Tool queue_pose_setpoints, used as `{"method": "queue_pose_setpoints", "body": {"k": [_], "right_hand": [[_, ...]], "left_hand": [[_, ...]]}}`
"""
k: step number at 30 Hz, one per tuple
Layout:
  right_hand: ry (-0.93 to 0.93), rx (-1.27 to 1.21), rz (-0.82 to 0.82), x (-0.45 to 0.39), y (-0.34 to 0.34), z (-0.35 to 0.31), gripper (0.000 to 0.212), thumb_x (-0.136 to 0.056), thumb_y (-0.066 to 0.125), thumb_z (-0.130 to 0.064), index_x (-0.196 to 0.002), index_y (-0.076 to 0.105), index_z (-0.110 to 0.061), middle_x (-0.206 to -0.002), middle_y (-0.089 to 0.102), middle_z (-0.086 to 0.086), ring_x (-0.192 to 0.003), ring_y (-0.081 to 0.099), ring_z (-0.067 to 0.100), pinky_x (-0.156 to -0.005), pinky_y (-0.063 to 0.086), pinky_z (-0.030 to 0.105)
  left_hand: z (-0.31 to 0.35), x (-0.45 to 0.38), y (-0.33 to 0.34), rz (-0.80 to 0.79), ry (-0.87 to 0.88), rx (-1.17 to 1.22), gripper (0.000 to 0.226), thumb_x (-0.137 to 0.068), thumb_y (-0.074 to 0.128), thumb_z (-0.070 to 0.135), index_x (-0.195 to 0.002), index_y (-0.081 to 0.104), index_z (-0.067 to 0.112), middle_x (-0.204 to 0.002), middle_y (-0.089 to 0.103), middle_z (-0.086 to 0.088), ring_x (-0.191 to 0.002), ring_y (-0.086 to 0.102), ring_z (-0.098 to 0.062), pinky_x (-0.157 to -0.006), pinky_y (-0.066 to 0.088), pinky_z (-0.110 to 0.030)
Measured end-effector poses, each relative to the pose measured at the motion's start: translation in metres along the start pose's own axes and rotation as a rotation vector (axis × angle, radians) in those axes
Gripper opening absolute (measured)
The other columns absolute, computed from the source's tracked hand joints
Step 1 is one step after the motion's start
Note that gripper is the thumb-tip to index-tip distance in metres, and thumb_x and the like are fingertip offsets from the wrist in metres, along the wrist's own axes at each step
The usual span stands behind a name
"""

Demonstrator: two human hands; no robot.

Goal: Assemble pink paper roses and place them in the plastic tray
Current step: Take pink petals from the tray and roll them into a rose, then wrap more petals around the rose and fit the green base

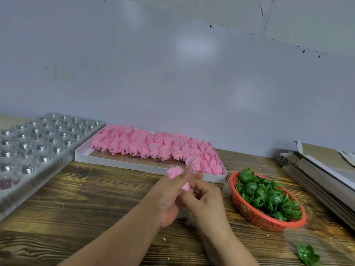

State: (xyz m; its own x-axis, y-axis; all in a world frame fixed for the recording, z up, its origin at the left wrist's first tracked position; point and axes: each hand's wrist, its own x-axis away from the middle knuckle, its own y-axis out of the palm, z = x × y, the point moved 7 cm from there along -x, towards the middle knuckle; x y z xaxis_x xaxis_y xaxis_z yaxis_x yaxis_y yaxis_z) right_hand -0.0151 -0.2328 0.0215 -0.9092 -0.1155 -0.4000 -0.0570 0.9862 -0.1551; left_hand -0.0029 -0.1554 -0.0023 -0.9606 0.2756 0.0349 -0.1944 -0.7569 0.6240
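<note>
Above the wooden surface (96, 198), the left hand (171, 196) pinches a pink rose (175, 174) in its grip; the right hand (205, 200) curls at its base.

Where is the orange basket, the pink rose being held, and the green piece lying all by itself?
orange basket (255, 219), head view, on its mesh front wall.
pink rose (173, 172), head view, on the petals above the fingers.
lone green calyx piece (308, 254), head view, on its middle, near the table's front right corner.
</note>
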Motion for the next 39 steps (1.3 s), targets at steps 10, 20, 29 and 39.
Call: {"method": "queue_pose_setpoints", "body": {"k": [10, 20, 29, 39], "right_hand": [[0.094, 0.380, 0.069, -0.018, -0.070, -0.021, 0.013, -0.076, 0.073, -0.013, -0.063, 0.071, -0.013, -0.064, 0.069, 0.001, -0.060, 0.062, 0.019, -0.056, 0.047, 0.026], [0.430, 1.029, 0.557, -0.006, -0.185, -0.011, 0.010, -0.083, 0.062, -0.017, -0.074, 0.066, -0.020, -0.076, 0.060, 0.009, -0.076, 0.054, 0.031, -0.068, 0.045, 0.036], [0.453, 1.223, 0.052, -0.022, -0.145, 0.006, 0.012, -0.080, 0.063, -0.026, -0.072, 0.070, -0.020, -0.073, 0.065, -0.004, -0.074, 0.059, 0.017, -0.060, 0.046, 0.027], [0.508, 1.153, 0.044, -0.026, -0.138, 0.019, 0.018, -0.078, 0.057, -0.013, -0.073, 0.069, -0.025, -0.072, 0.064, -0.004, -0.075, 0.060, 0.020, -0.063, 0.046, 0.028]], "left_hand": [[-0.001, 0.001, -0.007, 0.057, -0.029, -0.122, 0.048, -0.066, 0.073, 0.039, -0.104, 0.061, 0.012, -0.100, 0.075, -0.009, -0.099, 0.070, -0.020, -0.095, 0.047, -0.041], [-0.002, 0.002, -0.010, 0.121, -0.013, -0.197, 0.036, -0.072, 0.065, 0.043, -0.077, 0.057, 0.009, -0.064, 0.067, -0.005, -0.076, 0.073, -0.024, -0.071, 0.058, -0.033], [-0.003, 0.004, -0.008, 0.126, -0.023, -0.218, 0.039, -0.073, 0.061, 0.049, -0.073, 0.057, 0.010, -0.062, 0.065, -0.004, -0.074, 0.072, -0.022, -0.071, 0.057, -0.034], [-0.009, 0.001, -0.010, 0.109, -0.037, -0.238, 0.041, -0.070, 0.064, 0.052, -0.067, 0.059, 0.012, -0.064, 0.066, -0.006, -0.076, 0.073, -0.022, -0.078, 0.056, -0.036]]}}
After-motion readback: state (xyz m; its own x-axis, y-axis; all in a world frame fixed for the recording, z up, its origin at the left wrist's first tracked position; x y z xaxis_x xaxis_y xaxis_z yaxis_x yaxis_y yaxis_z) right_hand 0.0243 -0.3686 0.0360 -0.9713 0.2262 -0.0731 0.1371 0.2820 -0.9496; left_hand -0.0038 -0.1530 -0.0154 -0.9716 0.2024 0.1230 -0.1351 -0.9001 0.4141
